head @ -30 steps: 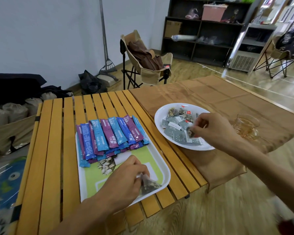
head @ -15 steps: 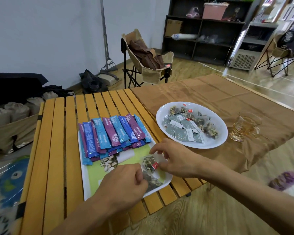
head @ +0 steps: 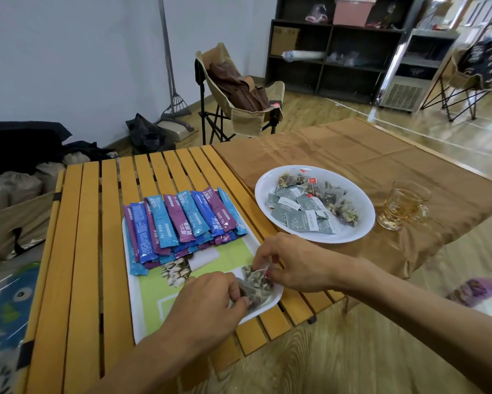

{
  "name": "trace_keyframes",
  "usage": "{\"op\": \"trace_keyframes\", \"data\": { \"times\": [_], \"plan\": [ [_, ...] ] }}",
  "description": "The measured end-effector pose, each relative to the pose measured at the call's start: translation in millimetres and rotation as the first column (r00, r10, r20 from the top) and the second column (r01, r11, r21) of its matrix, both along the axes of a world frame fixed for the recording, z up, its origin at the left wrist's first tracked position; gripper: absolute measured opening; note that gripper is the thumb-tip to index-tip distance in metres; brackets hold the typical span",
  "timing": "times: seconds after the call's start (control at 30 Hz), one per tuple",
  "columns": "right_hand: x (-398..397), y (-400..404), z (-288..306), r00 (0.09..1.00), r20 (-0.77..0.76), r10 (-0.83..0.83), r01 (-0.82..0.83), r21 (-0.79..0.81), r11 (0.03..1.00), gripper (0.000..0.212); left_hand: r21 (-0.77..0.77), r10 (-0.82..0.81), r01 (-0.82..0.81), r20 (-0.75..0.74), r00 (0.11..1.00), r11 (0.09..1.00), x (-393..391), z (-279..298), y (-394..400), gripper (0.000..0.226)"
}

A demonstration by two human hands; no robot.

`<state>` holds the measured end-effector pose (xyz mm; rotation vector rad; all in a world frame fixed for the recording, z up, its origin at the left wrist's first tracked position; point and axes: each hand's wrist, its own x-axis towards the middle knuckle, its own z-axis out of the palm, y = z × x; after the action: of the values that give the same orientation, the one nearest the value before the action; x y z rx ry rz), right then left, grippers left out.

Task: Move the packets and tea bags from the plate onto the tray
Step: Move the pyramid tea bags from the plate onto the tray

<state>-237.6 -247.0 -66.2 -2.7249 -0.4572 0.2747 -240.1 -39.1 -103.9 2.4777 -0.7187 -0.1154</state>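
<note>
I have both hands pinching tea bags [head: 257,280] at the tray's [head: 142,317] near corner; right of it, the plate [head: 352,234] holds many more.

My left hand [head: 210,301] pinches mesh tea bag [head: 246,291] at near right corner of tray [head: 142,314]; my right hand [head: 293,264] pinches second tea bag [head: 257,275] just beside it, both low over tray. Blue and purple stick packets [head: 182,220] lie fanned across tray's far half. White plate [head: 361,220] to right holds grey packets [head: 298,211] and more tea bags [head: 341,206].
</note>
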Motion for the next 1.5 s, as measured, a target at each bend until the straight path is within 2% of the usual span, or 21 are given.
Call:
{"op": "trace_keyframes", "data": {
  "times": [0.2,0.5,0.63,0.7,0.77,0.87,0.9,0.97,1.0,1.13,1.33,1.4,1.5],
  "plan": [
    [4,-2,2,0.999,0.047,-0.021,0.022,-0.009,1.0,0.021,-0.029,-0.017,0.018,0.035,0.999,0.999,-2,-5,-11,0.026],
    [5,-5,4,0.999,0.037,-0.032,0.032,0.006,0.999,0.021,-0.07,-0.074,0.072,-0.026,0.997,0.995,-1,-6,-14,0.023],
    [7,-20,19,0.982,-0.005,-0.189,0.188,0.126,0.974,0.028,-0.098,-0.066,0.063,-0.025,0.998,0.993,1,-6,-10,0.021],
    [13,-39,25,0.958,0.035,-0.284,0.273,0.187,0.944,0.024,-0.103,-0.068,0.065,-0.023,0.997,0.993,4,-6,-8,0.021],
    [23,-65,23,0.889,0.13,-0.438,0.416,0.17,0.894,0.02,-0.071,-0.08,0.08,-0.001,0.997,0.994,10,-6,-4,0.022],
    [32,-104,14,0.655,0.329,-0.681,0.698,0.083,0.711,0.013,-0.013,-0.083,0.083,0.047,0.995,0.996,19,-3,3,0.022],
    [34,-114,11,0.591,0.358,-0.723,0.76,0.055,0.648,0.016,-0.008,-0.086,0.087,0.053,0.995,0.996,22,-3,5,0.021],
    [35,-127,4,0.542,0.318,-0.778,0.828,-0.04,0.56,0.029,-0.006,-0.104,0.105,0.046,0.994,0.995,26,-5,7,0.024],
    [35,-131,1,0.538,0.287,-0.792,0.837,-0.077,0.541,0.029,-0.007,-0.116,0.117,0.04,0.992,0.993,27,-7,7,0.028],
    [37,-134,-2,0.526,0.279,-0.803,0.837,-0.003,0.547,0.01,-0.041,-0.167,0.169,0.038,0.985,0.985,27,-12,1,0.043],
    [39,-113,22,0.508,0.358,-0.783,0.78,0.195,0.595,0.015,-0.085,-0.185,0.187,0.031,0.982,0.979,30,-14,-1,0.037],
    [39,-95,29,0.563,0.334,-0.756,0.722,0.246,0.647,0.012,-0.076,-0.182,0.183,0.024,0.983,0.98,30,-13,-2,0.037],
    [37,-54,36,0.7,0.239,-0.673,0.607,0.296,0.737,0.008,-0.073,-0.178,0.18,0.027,0.984,0.981,29,-13,-2,0.037]
  ]
}}
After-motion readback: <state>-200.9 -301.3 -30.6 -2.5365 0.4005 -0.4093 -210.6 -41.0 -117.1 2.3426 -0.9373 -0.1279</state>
